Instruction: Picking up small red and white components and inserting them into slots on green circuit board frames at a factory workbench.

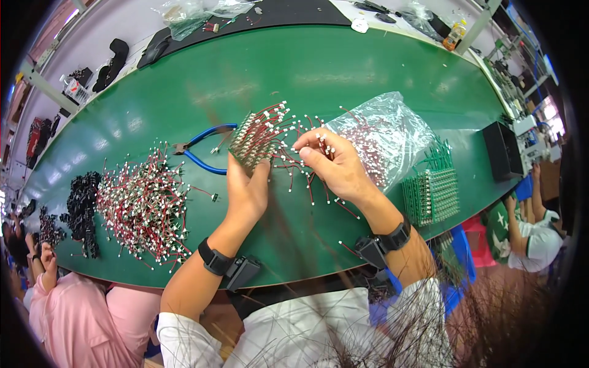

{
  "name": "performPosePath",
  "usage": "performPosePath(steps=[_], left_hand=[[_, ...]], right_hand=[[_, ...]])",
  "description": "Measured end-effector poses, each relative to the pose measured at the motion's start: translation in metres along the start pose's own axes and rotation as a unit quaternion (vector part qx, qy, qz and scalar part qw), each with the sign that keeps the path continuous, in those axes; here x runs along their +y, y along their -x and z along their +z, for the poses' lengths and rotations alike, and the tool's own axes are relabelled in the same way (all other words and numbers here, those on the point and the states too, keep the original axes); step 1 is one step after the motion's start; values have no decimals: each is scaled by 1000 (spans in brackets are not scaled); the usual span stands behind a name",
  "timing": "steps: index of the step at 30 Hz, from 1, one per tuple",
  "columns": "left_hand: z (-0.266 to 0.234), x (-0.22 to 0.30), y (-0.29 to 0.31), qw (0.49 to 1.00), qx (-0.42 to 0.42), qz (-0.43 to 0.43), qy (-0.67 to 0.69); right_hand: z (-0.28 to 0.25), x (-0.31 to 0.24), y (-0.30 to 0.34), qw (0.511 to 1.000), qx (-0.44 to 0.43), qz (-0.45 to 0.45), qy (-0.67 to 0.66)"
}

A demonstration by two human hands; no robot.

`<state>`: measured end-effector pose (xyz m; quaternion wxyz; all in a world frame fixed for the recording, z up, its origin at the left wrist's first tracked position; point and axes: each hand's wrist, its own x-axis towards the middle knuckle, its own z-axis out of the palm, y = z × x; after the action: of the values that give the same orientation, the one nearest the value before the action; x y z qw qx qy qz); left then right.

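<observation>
And it's close work at the middle of the worktop [307, 64], where the left hand [246, 190] has the green board panel [248, 142] pinched by its near end, thumb on one side, tilted up with red wires fanning out towards the right. Across from it, the right hand [337, 167] comes in from the right, thumb and forefinger close together, a little bunch of red leads [325, 146] with white plugs tucked into the curled fingers; whether the fingertips themselves pinch a lead, I can't tell from here! This looks like the lead-by-lead stage, wires being matched to the boards or sorted off them, direction unclear. The next move, I'd judge, calls for a steady panel and a fine pinch on one single lead, clear of its tangled neighbours. Blue-handled cutters [205, 132] lie just left of the panel, with nobody's hand on them. Towards the left end sits a big heap of leads [147, 205], black parts [83, 208] beyond it; right of the hands lies a clear bag [399, 126] of more wires, and near the worktop's near right edge, a stack of green panels [431, 197].
</observation>
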<state>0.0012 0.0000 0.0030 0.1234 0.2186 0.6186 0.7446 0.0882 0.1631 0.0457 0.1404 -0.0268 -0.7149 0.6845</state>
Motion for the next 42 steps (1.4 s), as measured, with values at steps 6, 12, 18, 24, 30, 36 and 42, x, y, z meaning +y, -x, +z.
performPosePath(steps=[6, 12, 18, 24, 30, 36, 42], left_hand=[[-2, -4, -1, 999, 30, 4, 8], [-3, -13, -2, 993, 30, 61, -100], [5, -11, 8, 998, 2, 59, -31], [7, -17, 11, 990, -14, 86, -110], [11, -9, 11, 984, -22, 149, -96], [8, -11, 10, 976, -27, 184, -115], [9, -8, 11, 985, -28, 148, -83]], right_hand=[[6, 2, 6, 999, -19, -9, -27], [23, -3, 23, 963, 31, -224, 146], [46, 12, 13, 929, 37, -306, 202], [41, 21, 10, 938, 75, -238, 239], [42, 25, 6, 941, 70, -235, 234], [39, 21, 4, 935, 49, -245, 251], [35, 16, 6, 983, 9, -103, 152]])
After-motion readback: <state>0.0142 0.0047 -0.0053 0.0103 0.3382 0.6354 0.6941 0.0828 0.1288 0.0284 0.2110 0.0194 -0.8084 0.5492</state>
